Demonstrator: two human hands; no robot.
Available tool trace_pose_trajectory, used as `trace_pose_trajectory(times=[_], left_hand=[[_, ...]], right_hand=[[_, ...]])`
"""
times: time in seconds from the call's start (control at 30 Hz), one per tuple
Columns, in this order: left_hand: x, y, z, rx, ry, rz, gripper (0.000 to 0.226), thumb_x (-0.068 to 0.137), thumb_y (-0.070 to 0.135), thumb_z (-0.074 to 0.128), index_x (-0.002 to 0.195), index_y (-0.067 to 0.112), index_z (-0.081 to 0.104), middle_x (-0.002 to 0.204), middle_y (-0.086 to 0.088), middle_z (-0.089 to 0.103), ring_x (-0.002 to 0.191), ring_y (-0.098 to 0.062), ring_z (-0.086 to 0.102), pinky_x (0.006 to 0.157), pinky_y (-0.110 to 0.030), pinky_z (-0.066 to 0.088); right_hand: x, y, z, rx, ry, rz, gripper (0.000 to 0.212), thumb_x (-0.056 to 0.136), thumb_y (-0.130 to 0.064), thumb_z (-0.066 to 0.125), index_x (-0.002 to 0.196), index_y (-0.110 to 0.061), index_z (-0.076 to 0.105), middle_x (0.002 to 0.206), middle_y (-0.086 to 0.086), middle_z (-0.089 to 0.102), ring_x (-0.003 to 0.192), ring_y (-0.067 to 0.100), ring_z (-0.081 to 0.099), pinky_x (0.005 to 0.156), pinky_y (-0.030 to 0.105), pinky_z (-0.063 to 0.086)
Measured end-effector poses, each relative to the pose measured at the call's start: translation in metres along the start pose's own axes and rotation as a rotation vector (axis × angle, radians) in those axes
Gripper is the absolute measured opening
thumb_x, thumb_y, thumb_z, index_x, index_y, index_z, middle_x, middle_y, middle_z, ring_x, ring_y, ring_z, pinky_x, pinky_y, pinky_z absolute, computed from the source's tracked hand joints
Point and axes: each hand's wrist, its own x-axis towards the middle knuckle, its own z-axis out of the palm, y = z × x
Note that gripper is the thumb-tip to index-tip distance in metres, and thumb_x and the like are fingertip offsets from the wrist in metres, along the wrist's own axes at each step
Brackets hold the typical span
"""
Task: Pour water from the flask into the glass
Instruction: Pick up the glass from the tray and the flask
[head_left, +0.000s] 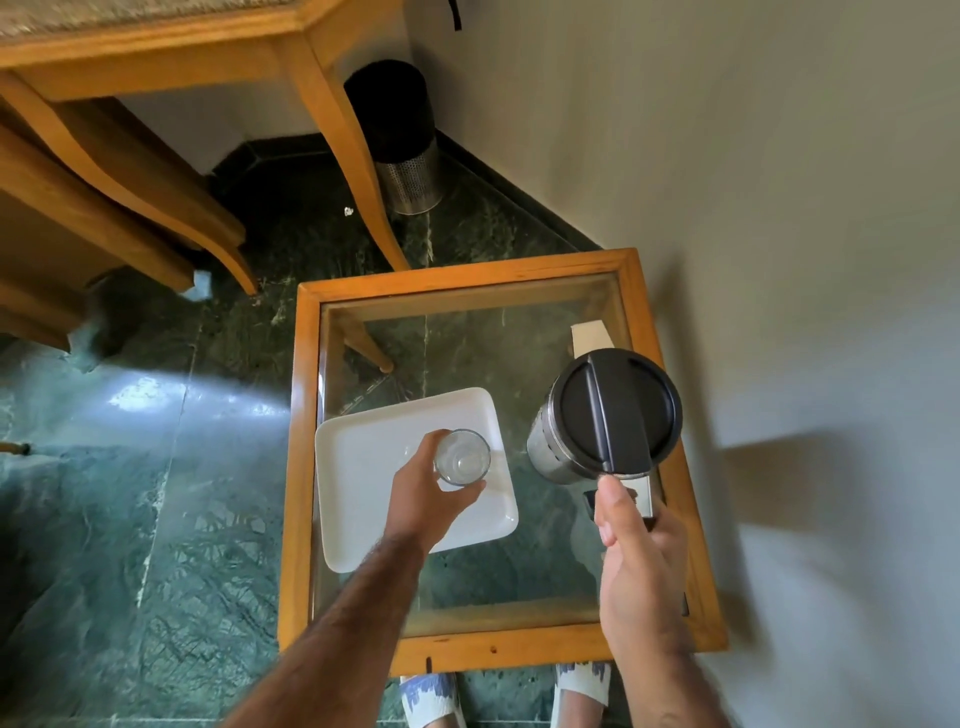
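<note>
A clear drinking glass (462, 457) stands upright over the white square tray (363, 467) on the glass-topped table. My left hand (423, 493) is wrapped around its near side. To the right, a steel flask (602, 415) with a black lid is held upright above the table's right part. My right hand (639, 551) grips its handle from the near side, thumb pointing up toward the lid. The lid is closed and no water is flowing. I cannot tell whether the glass holds any water.
The small table has a wooden frame (296, 441) and stands against a grey wall on the right. A white card (589, 338) lies behind the flask. A larger wooden table (156, 62) and a metal bin (400, 135) stand on the green marble floor beyond.
</note>
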Motion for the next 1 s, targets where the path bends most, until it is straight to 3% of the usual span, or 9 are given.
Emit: trace_pose_trajectory(times=[0.1,0.17,0.3,0.4,0.53,0.67,0.83,0.9,1.0], left_hand=[[-0.006,0.005,-0.005,-0.035,0.026,-0.001,0.074,0.073,0.028,0.096,0.13,0.041,0.051,0.122,0.016,0.063,0.111,-0.018,0.063,0.101,-0.036,0.056],[-0.012,0.011,-0.012,-0.067,0.032,0.006,0.075,0.073,0.03,0.095,0.129,0.047,0.048,0.117,0.025,0.06,0.11,-0.014,0.062,0.1,-0.034,0.055],[-0.026,0.031,-0.037,-0.1,0.039,0.051,0.074,0.073,0.033,0.095,0.132,0.042,0.051,0.125,0.015,0.064,0.113,-0.016,0.062,0.098,-0.031,0.055],[-0.038,0.052,-0.06,-0.113,0.047,0.09,0.071,0.074,0.03,0.095,0.131,0.039,0.054,0.126,0.012,0.065,0.112,-0.014,0.063,0.094,-0.028,0.057],[-0.067,0.089,-0.096,-0.137,0.057,0.147,0.066,0.074,0.029,0.096,0.127,0.036,0.057,0.122,0.01,0.069,0.112,-0.018,0.066,0.087,-0.021,0.055],[-0.098,0.126,-0.127,-0.163,0.05,0.198,0.065,0.074,0.026,0.096,0.129,0.03,0.061,0.123,0.007,0.072,0.115,-0.02,0.067,0.095,-0.032,0.061],[-0.137,0.178,-0.165,-0.199,0.051,0.254,0.068,0.07,0.036,0.095,0.128,0.037,0.059,0.126,0.013,0.07,0.118,-0.017,0.067,0.099,-0.029,0.058],[-0.151,0.2,-0.182,-0.231,0.057,0.269,0.069,0.068,0.04,0.093,0.127,0.041,0.057,0.125,0.016,0.069,0.118,-0.017,0.068,0.095,-0.027,0.059],[-0.171,0.228,-0.207,-0.283,0.08,0.301,0.064,0.068,0.042,0.091,0.121,0.049,0.056,0.122,0.022,0.068,0.112,-0.013,0.069,0.072,-0.006,0.056]], right_hand=[[0.005,-0.007,-0.01,-0.029,-0.016,0.059,0.062,0.07,-0.07,0.082,0.053,-0.025,0.043,0.06,0.011,0.033,0.069,0.036,0.026,0.067,0.041,0.029],[0.012,-0.017,-0.016,-0.046,0.006,0.11,0.074,0.059,-0.081,0.084,0.052,-0.023,0.039,0.065,0.022,0.031,0.071,0.031,0.029,0.07,0.047,0.029],[0.019,-0.041,-0.025,0.01,-0.036,0.085,0.083,0.057,-0.075,0.09,0.053,-0.016,0.032,0.057,0.003,0.03,0.066,0.031,0.027,0.076,0.044,0.029],[0.009,-0.063,-0.026,0.029,-0.087,0.056,0.081,0.058,-0.071,0.093,0.054,-0.017,0.033,0.059,0.008,0.022,0.066,0.033,0.022,0.07,0.041,0.028],[-0.008,-0.11,-0.023,0.027,-0.107,0.039,0.08,0.052,-0.076,0.092,0.05,-0.018,0.037,0.052,-0.003,0.031,0.055,0.019,0.033,0.073,0.039,0.034],[-0.025,-0.161,-0.019,0.028,-0.152,0.018,0.083,0.053,-0.079,0.089,0.051,-0.016,0.036,0.05,-0.003,0.033,0.055,0.015,0.036,0.075,0.038,0.035],[-0.041,-0.237,-0.012,-0.006,-0.215,-0.055,0.099,0.056,-0.076,0.09,0.062,0.002,0.029,0.059,0.007,0.029,0.063,0.028,0.026,0.066,0.039,0.028],[-0.045,-0.27,-0.007,-0.026,-0.238,-0.117,0.086,0.064,-0.068,0.089,0.059,-0.004,0.031,0.058,0.003,0.029,0.059,0.021,0.026,0.062,0.036,0.026],[-0.053,-0.317,0.0,-0.026,-0.249,-0.202,0.061,0.072,-0.053,0.083,0.051,-0.022,0.035,0.052,-0.006,0.029,0.052,0.015,0.026,0.054,0.025,0.027]])
